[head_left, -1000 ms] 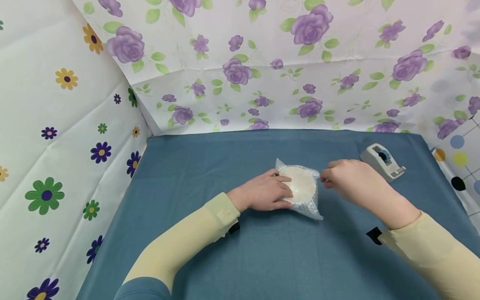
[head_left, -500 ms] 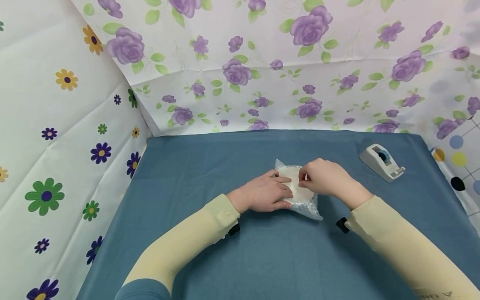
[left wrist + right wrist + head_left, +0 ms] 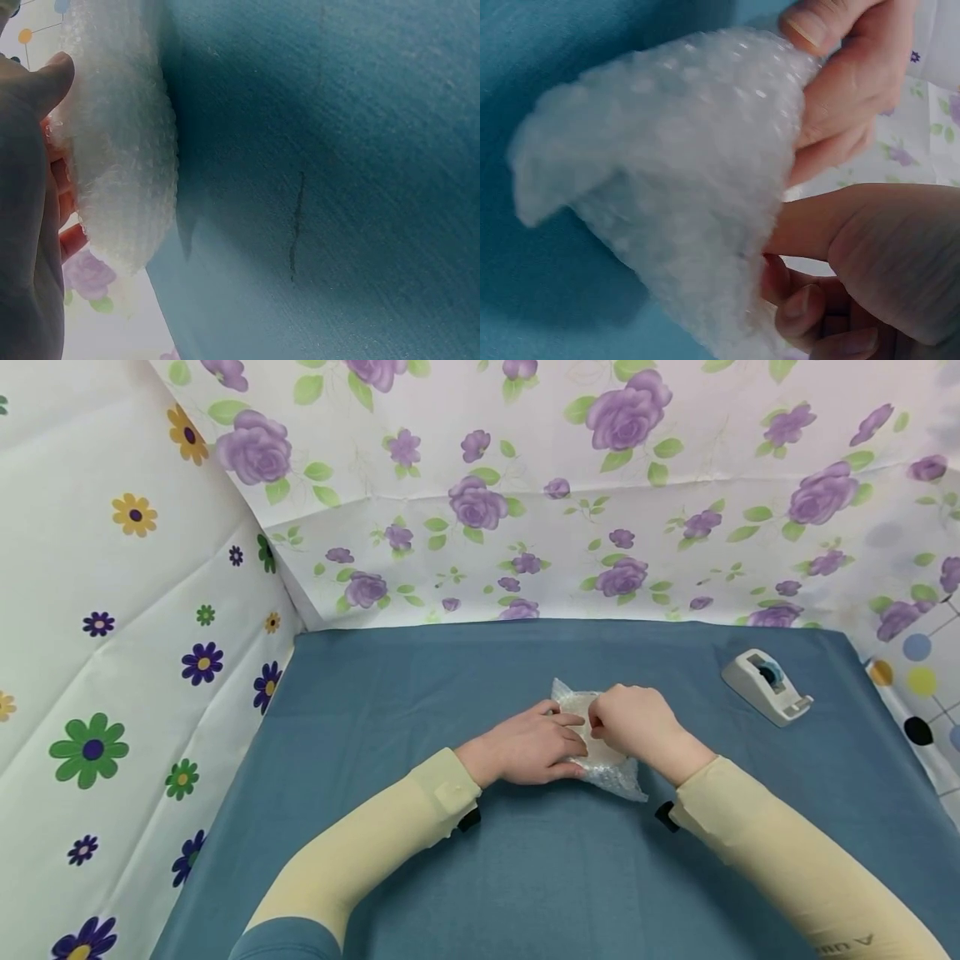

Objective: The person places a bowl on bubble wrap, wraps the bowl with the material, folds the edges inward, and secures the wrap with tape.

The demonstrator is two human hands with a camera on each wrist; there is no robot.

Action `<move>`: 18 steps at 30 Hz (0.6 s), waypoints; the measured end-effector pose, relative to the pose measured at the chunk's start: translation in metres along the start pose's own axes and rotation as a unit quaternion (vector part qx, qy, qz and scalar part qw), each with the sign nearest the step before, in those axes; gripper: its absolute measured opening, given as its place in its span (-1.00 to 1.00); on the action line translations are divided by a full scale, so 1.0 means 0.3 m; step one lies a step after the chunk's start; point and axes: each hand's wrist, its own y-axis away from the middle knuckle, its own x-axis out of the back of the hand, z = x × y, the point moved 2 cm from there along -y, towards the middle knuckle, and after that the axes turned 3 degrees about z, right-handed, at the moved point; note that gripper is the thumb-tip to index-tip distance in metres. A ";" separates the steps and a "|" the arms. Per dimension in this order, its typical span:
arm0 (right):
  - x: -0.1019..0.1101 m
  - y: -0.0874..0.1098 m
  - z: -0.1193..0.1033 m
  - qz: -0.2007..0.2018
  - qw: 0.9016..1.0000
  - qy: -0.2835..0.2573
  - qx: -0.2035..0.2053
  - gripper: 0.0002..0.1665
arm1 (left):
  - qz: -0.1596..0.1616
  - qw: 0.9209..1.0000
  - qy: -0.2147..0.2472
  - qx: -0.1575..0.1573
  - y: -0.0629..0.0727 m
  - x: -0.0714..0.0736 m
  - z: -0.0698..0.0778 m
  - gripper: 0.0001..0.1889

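A round, flat-topped cream thing (image 3: 576, 703) lies wrapped in bubble wrap (image 3: 619, 778) on the blue cloth. Crumpled corners of the wrap stick out at its back left and front right. My left hand (image 3: 528, 745) rests on the left part of this package, fingers spread over its top and the thumb at its near edge. My right hand (image 3: 636, 720) is over its right part with fingers curled. In the right wrist view, the thumb of my right hand (image 3: 885, 255) touches the bubble wrap (image 3: 682, 150); its curled fingertips show just below the thumb.
A white tape dispenser (image 3: 767, 687) with a blue roll stands at the back right of the blue cloth (image 3: 420, 685). Behind the table hangs a sheet with purple roses (image 3: 480, 503); another with bright flowers (image 3: 93, 750) covers the left side.
My right hand has moved left from beside the tape dispenser onto the package, then slightly further left and down against its top. My left hand and the package have stayed in place.
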 end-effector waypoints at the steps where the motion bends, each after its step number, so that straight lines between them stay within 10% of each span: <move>1: -0.002 0.000 -0.002 0.007 1.000 0.005 0.002 -0.85 | 0.000 1.000 0.000 0.000 -0.001 0.000 0.000 -0.58; 18: -0.061 0.010 -0.014 0.097 0.994 0.054 0.018 -0.72 | -0.002 1.000 -0.012 0.003 -0.007 -0.007 -0.001 -0.57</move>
